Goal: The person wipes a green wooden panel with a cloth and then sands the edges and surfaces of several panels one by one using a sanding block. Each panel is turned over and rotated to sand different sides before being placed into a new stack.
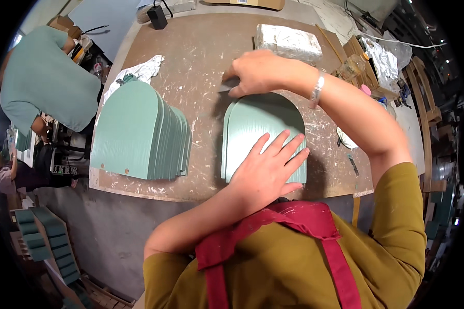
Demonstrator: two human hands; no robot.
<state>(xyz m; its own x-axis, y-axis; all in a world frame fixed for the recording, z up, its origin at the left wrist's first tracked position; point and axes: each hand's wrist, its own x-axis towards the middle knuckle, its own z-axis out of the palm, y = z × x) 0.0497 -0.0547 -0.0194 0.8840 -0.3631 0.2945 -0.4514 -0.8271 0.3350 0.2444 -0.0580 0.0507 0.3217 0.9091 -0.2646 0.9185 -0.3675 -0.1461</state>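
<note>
Left hand (267, 170): spread flat atop green panel stack (242, 121)
Right hand (260, 73): curled round grey piece (225, 88), stack's far edge
Stacks: two

On brown, scuffed worktable (201, 46): 1 left stack of green arched panels (126, 129) and, set apart, 1 right stack of matching panels (243, 136). Behind left stack: 1 crumpled white cloth (148, 70). Toward far edge: 1 wrapped block (288, 43). Toward right edge: 1 dark strip (352, 165).

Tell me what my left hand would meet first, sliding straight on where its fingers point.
Past the green arched board beneath it, your left hand would probably meet your right forearm first, though that looks raised, so the hand might pass underneath; depth is unclear.
</note>
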